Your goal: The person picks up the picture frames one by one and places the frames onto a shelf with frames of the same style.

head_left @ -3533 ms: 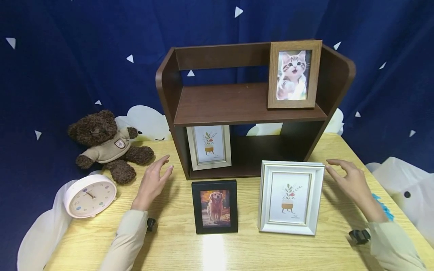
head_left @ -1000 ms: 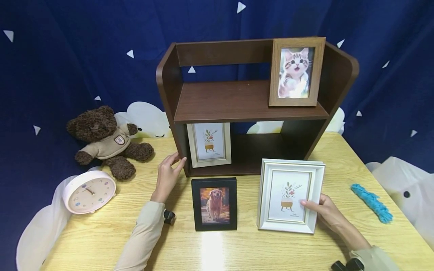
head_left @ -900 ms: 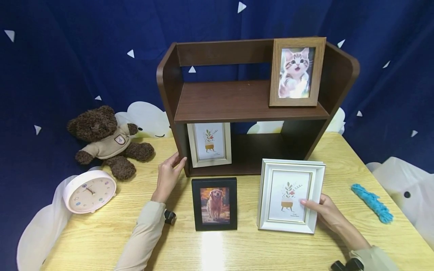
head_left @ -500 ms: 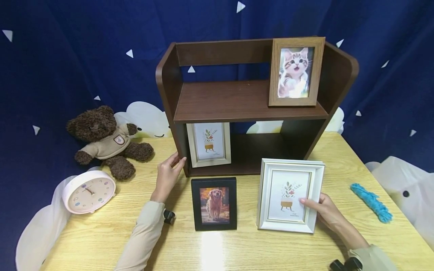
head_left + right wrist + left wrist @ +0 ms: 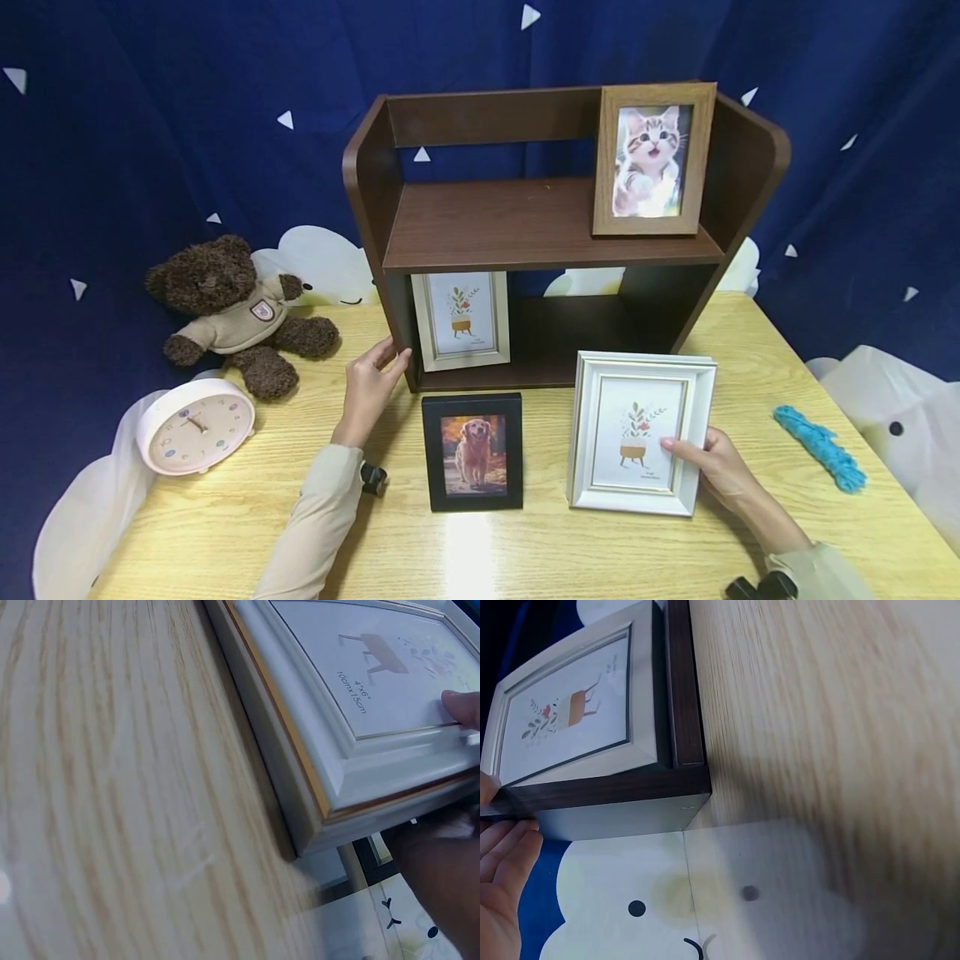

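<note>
A dark brown two-tier shelf [image 5: 495,223] stands on the table. My left hand [image 5: 367,387] grips the front edge of its left side panel, thumb in front and fingers outside, as the left wrist view also shows. A white picture frame [image 5: 586,433] with a plant print stands at the front right. My right hand [image 5: 723,471] holds it by its right edge, with the thumb on the front and the other fingers behind, mostly hidden. Left of it stands a black picture frame [image 5: 473,500] with a dog photo, touched by neither hand.
A cream picture frame [image 5: 461,364] stands in the lower left compartment. A wooden picture frame [image 5: 609,158] with a kitten photo is at the upper right. A teddy bear [image 5: 243,321] and pink clock [image 5: 197,427] lie left. Blue yarn [image 5: 820,447] lies right.
Since the oldest frame, my left hand has moved right onto the shelf's side panel, and my right hand has come down and taken hold of the white picture frame. Over the last second, both stay still.
</note>
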A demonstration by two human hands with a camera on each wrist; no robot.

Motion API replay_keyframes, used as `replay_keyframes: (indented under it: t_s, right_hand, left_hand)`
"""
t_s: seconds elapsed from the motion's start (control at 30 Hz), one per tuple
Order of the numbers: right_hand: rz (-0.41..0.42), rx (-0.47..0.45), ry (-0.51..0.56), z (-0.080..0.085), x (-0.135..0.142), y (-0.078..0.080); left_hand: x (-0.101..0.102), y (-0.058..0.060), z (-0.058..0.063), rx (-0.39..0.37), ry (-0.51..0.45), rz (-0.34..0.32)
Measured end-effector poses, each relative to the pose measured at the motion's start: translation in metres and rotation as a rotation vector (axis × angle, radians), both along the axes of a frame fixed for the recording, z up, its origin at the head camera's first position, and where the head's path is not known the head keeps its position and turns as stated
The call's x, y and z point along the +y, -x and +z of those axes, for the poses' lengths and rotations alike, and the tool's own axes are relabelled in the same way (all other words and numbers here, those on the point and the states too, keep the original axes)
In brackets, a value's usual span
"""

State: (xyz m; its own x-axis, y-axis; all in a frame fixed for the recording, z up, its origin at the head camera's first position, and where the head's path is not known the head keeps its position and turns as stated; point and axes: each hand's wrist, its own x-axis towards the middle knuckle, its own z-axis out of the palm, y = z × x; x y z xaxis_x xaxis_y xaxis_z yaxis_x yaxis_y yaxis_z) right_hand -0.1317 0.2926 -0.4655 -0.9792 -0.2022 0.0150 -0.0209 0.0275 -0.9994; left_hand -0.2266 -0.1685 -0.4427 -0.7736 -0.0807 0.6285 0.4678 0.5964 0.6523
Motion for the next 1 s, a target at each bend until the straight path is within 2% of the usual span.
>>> replay_keyframes:
  t_s: [0.3,0.77,1.0]
  right_hand:
    - [0.011,-0.001,0.022,0.002,0.003,-0.002]
    - [0.178,0.091,0.167,0.0,0.025,-0.005]
    - [0.195,0.148,0.092,0.001,0.034,-0.008]
  left_hand:
    - [0.0,0.002,0.0,0.042,0.001,-0.006]
    - [-0.001,0.0,0.001,0.012,-0.024,-0.001]
    - [0.0,0.0,0.0,0.004,-0.016,0.001]
